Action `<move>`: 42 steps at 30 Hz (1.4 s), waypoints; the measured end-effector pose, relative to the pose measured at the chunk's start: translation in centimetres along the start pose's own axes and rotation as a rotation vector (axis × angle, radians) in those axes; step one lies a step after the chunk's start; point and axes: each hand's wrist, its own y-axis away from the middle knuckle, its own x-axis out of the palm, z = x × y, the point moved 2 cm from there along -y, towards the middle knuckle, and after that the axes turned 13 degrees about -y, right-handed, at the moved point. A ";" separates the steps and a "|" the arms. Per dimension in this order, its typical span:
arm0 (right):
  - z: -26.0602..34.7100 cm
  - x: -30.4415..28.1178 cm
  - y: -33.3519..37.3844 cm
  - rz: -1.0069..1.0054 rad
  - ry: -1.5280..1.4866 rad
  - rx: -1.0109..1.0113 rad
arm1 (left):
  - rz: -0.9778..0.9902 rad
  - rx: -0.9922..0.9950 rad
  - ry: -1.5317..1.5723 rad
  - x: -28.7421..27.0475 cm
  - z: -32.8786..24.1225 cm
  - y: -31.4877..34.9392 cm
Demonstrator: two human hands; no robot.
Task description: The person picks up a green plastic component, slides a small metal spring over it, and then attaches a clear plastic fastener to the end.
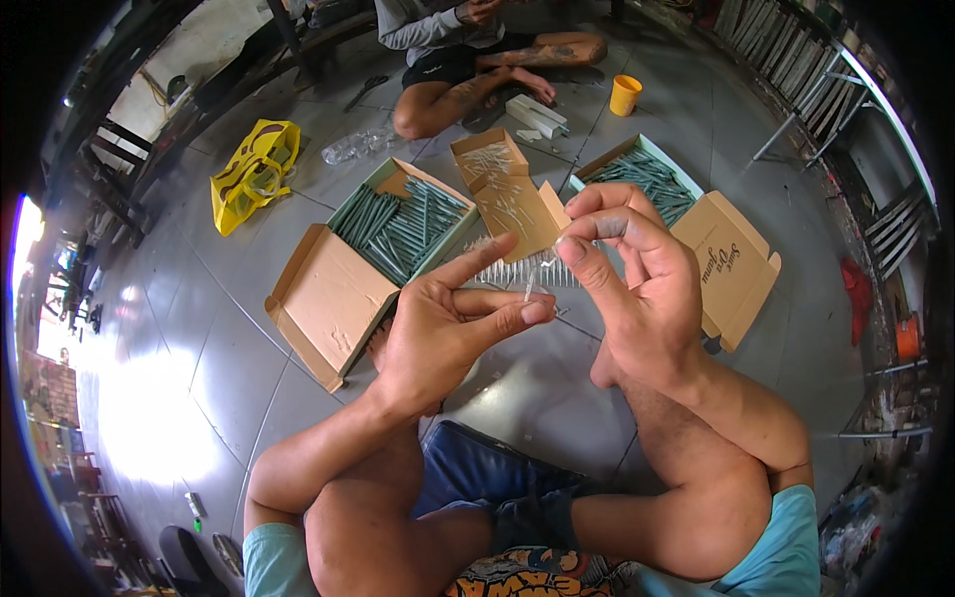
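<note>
Two bare hands, one small clear tube, on the near side of the brown carton.
Left hand (438, 333) pinches the tube (531, 287) between thumb and fingers; right hand (647, 289) just beside, apart, thumb and forefinger drawn close, cannot tell if they grip anything. Brown carton (534, 227): one, its slim pale pieces (487, 156) too many to count. Clear row (527, 271) nearer than carton, partly behind fingers. Green sticks (428, 214) in two boxes, left box (328, 298) and right box (731, 264) flanking carton; overlapping, uncountable. Beyond carton: one yellow cup (625, 96), one co-worker (448, 60), head cut off.
</note>
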 end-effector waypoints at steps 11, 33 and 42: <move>0.1 -0.1 -0.1 -0.012 0.048 -0.004 | -0.001 0.024 -0.032 0.2 0.0 -0.1; 0.1 0.1 0.0 -0.062 0.048 -0.078 | 0.045 0.014 0.144 -0.5 1.5 -0.8; 0.9 0.1 0.2 0.014 0.125 -0.009 | 0.042 0.013 0.019 -0.4 0.6 -0.9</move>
